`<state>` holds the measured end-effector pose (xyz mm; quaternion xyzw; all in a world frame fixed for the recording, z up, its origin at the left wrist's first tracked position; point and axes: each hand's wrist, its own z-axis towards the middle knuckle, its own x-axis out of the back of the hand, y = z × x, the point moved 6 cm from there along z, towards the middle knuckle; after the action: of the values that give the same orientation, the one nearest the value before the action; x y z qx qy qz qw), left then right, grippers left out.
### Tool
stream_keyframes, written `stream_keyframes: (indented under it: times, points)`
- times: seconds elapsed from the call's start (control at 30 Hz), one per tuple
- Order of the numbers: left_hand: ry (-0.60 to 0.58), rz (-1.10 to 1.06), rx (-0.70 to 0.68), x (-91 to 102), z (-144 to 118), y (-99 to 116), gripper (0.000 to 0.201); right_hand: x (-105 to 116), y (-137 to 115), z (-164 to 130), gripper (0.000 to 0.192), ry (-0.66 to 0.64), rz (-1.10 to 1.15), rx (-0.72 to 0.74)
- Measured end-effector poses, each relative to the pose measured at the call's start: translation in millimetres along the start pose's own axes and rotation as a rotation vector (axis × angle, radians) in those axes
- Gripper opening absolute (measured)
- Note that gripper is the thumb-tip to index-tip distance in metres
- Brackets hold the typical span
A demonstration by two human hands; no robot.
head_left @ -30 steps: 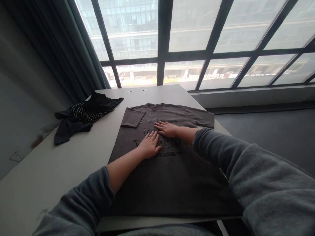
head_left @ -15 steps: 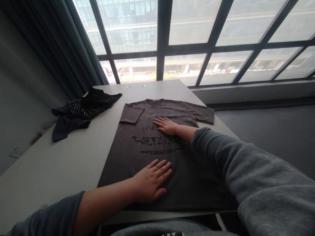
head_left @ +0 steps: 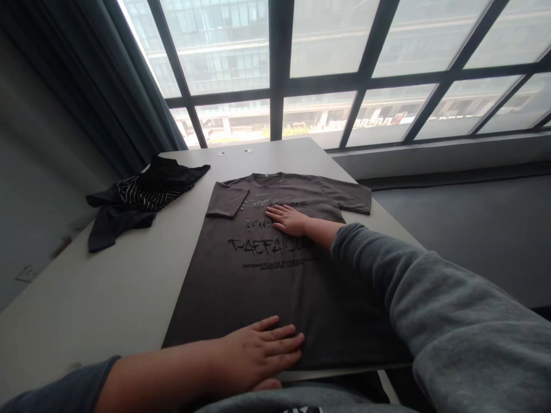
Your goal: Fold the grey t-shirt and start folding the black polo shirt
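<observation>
left hand (head_left: 257, 354) lower, shirt (head_left: 241, 301) beneath hands (head_left: 290, 220)

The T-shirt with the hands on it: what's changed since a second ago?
The left hand has moved down the T-shirt, from the print to well below it; neither hand took hold of anything. The right hand stayed on the print; the black garment stayed put.

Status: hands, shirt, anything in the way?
Grips open: left hand at near end of gray T-shirt, right hand flat across its front. Shirt spread, print up. Black garment aside, not touching it.
</observation>
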<state>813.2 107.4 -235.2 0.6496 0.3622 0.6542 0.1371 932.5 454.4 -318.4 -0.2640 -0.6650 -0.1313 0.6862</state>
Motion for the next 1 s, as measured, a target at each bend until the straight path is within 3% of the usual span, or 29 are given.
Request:
stream_keyframes:
  times: [0.1,0.2,0.3,0.37,0.47,0.67,0.77,0.87,0.93,1.0]
  points:
    - [0.064,0.0,0.009,26.4,8,-20,0.058,-2,1,0,0.067,0.008,-0.002,0.013]
    - [0.219,0.18,0.188,54.8,26,-67,0.059,-1,2,-1,0.065,0.038,0.003,0.024]
    - [0.226,0.312,0.288,61.7,46,-103,0.065,0,2,-2,0.064,0.045,0.001,0.028]
    - [0.195,0.341,0.312,57.4,53,-113,0.07,0,2,-2,0.065,0.033,-0.009,0.024]
    - [0.158,0.339,0.276,46.1,52,-104,0.071,0,0,-2,0.066,0.021,-0.019,0.018]
    - [0.1,0.264,0.097,24.9,26,-54,0.069,0,-2,-3,0.065,0.037,-0.021,0.032]
    - [0.094,0.22,-0.015,27.5,19,-49,0.063,0,-2,-3,0.065,0.042,-0.028,0.043]
    - [0.286,0.258,0.132,63.1,27,-93,0.054,1,-2,-1,0.065,0.027,-0.028,0.026]
    - [0.501,0.32,0.386,101.7,34,-145,0.053,2,-4,-1,0.065,-0.007,-0.026,-0.011]
    - [0.586,0.371,0.608,133.5,42,-195,0.056,3,-8,-2,0.066,-0.038,-0.025,-0.063]
